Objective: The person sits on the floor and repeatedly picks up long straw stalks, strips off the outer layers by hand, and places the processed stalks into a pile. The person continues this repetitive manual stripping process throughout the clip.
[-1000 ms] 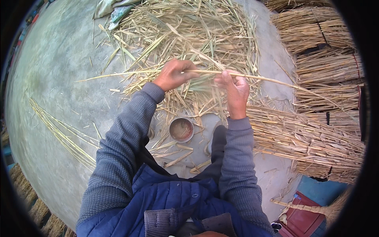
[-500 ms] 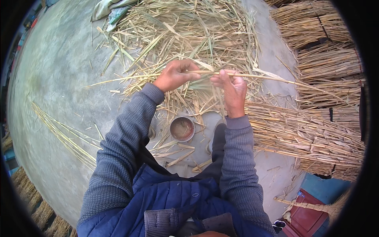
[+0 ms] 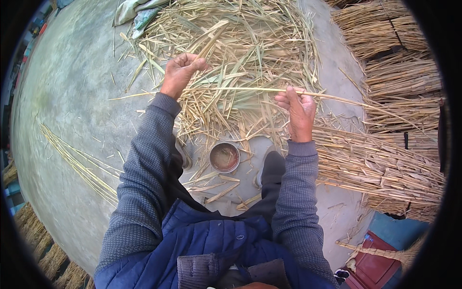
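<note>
"Where was the stalk (image 3: 260,89)?"

"It ran crosswise beyond the bowl (image 3: 224,157), pinched by the right hand (image 3: 299,110)."

"And the left hand (image 3: 180,73)?"

"It pinched a dry leaf (image 3: 211,42), beyond the bowl and to its left."

"The bundle (image 3: 380,164)?"

"It lay right of the bowl."

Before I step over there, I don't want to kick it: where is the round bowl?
In the head view, the round bowl sits on the floor slightly left of centre, between the person's shoes and near the straw pile.
</note>
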Tool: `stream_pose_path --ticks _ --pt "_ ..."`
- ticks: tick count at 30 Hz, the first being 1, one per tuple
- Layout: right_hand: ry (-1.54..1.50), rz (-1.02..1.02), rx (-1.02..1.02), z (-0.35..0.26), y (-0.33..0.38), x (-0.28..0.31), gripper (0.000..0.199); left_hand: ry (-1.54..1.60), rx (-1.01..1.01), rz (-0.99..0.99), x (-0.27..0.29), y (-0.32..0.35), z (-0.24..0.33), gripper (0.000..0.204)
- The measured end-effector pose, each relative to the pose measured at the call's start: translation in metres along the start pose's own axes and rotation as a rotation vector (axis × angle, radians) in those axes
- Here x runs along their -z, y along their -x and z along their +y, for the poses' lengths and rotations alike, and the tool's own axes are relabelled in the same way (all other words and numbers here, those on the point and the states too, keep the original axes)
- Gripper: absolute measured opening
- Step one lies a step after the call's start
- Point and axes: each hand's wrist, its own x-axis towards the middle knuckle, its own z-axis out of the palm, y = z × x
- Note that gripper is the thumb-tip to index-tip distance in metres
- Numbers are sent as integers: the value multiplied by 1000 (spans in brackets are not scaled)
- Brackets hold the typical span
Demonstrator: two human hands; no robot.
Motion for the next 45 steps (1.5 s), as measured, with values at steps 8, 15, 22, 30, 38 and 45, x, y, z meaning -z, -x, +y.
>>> stream_pose_path --ticks 8,15,22,30,38,45 --pt "7 -119 -46 20 0 -33 29 -818 -691 -86 -34 14 14 30" --pt "19 -12 -7 8 -4 -21 34 -1022 -608 -264 -26 17 3 16" --pt "-19 53 -12 -1 -9 -1 35 -941 -211 -364 1 19 8 18" --pt "-34 -100 -15 7 1 -32 33 -147 17 -345 -69 25 9 22" --pt "-15 -141 -52 8 1 -26 29 -138 44 -381 -64 23 1 20" --pt "-50 -81 -73 5 -1 -11 27 59 108 -281 -38 17 7 19"
